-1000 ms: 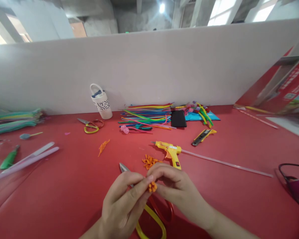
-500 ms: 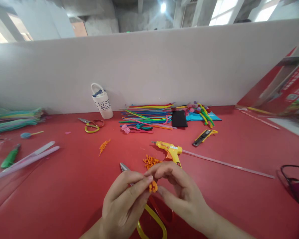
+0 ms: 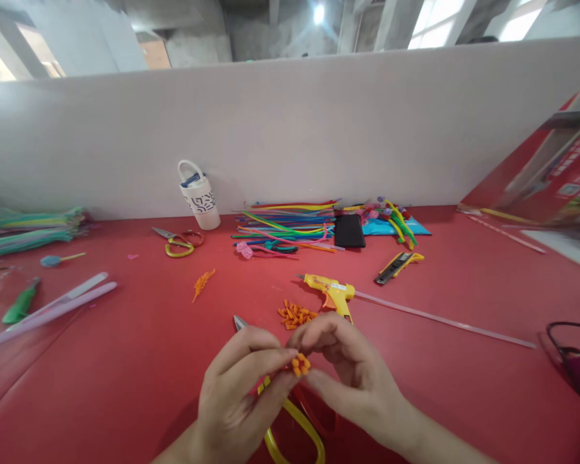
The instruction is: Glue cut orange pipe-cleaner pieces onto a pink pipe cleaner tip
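Observation:
My left hand [image 3: 249,393] pinches a small orange pipe-cleaner cluster [image 3: 300,365] between thumb and fingertips. Its bent tips face me in a ring, a bit like a flower. From the other side, the curled fingers and thumb of my right hand [image 3: 350,374] close around the same cluster at its edge; the exact contact is partly hidden. Scissors with yellow and red handles [image 3: 302,422] lie beneath both hands, mostly covered, the blade tip poking out beyond my left hand. Just past my fingers rests a pile of short orange pipe-cleaner pieces [image 3: 294,314].
A yellow glue gun [image 3: 336,293] with a long glue stick [image 3: 444,321] lies beyond my right hand, near a utility knife [image 3: 397,267]. Farther back are pipe cleaners [image 3: 285,222], a black case [image 3: 349,231], a white cup [image 3: 200,201], other scissors [image 3: 178,243] and an orange sprig [image 3: 203,285].
The orange cluster has shifted slightly to the right and turned, so its ring of tips shows more openly. Both hands stay close together around it.

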{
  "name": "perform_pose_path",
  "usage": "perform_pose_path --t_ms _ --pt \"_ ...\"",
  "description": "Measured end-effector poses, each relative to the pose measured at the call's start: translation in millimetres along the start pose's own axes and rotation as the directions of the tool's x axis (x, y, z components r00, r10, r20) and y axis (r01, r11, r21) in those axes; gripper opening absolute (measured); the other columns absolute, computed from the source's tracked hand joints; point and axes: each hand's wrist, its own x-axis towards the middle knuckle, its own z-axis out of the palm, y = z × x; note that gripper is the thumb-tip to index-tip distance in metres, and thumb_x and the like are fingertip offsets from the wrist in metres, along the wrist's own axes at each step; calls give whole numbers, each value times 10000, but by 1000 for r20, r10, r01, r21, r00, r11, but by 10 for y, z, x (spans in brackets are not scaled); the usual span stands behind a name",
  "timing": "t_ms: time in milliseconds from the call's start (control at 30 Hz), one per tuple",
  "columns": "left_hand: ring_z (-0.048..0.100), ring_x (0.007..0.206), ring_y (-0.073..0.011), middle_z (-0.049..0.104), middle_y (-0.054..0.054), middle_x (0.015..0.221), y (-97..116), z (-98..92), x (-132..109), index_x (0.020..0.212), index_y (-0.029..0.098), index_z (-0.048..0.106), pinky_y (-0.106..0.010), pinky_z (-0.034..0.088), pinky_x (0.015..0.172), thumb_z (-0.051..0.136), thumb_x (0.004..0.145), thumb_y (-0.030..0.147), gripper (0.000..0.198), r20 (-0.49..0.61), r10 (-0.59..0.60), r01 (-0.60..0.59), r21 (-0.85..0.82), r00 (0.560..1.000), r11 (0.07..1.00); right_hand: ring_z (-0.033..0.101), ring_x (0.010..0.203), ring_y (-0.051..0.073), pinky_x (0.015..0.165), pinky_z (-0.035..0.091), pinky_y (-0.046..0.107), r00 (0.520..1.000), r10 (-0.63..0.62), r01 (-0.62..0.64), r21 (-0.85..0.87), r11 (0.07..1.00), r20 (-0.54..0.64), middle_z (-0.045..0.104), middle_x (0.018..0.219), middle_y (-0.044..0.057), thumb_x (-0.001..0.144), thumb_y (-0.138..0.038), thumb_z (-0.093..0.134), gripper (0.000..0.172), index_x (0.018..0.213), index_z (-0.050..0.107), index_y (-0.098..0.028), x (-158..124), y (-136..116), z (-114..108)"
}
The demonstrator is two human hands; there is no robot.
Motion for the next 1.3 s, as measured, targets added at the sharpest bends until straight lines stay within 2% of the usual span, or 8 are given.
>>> perform_pose_path --t_ms 200,333,533,700,833,1300 --pt "584 707 -125 580 -46 812 -5 -1 -4 950 169 629 -218 519 586 591 742 20 259 -16 -15 15 -15 1000 1000 599 880 152 756 496 278 990 -138 141 -217 966 28 616 944 35 844 -82 453 235 989 505 -259 -64 -2 -25" --pt "581 705 -133 572 -46 811 0 9 -9 945 180 634 -232 525 582 591 736 15 270 -19 -27 26 -49 999 998 605 916 153 767 493 269 975 -203 222 -324 920 91 631 1004 44 857 -68 431 260 1007 493 -270 -56 -20 -32" --pt "583 711 -131 561 -45 811 18 14 -3 911 167 645 -225 524 582 588 741 19 232 -23 -38 36 -69 999 997 610 901 154 767 487 271 975 -187 215 -323 922 116 637 960 29 865 -83 420 233 971 504 -273 -48 -38 -29" --pt "574 696 -125 555 -38 792 27 20 0 910 167 641 -219 516 575 589 750 33 215 -28 -29 26 -77 999 997 610 885 144 755 491 248 982 -178 188 -319 929 59 627 972 25 843 -86 460 302 1068 474 -287 -74 -40 -31" --pt "568 692 -129 548 -35 784 15 23 -15 916 184 636 -229 514 575 588 751 33 229 -25 -34 32 -81 999 996 602 913 139 799 469 236 970 -209 239 -367 899 121 632 980 14 834 -81 483 336 1093 483 -295 -66 -53 -38" --pt "553 671 -135 524 -28 758 15 32 -25 876 206 660 -236 489 547 591 757 75 190 -54 -109 103 -108 993 989 611 870 152 752 505 270 993 -117 121 -203 972 31 620 937 30 837 -115 499 221 997 479 -267 -96 -18 20"
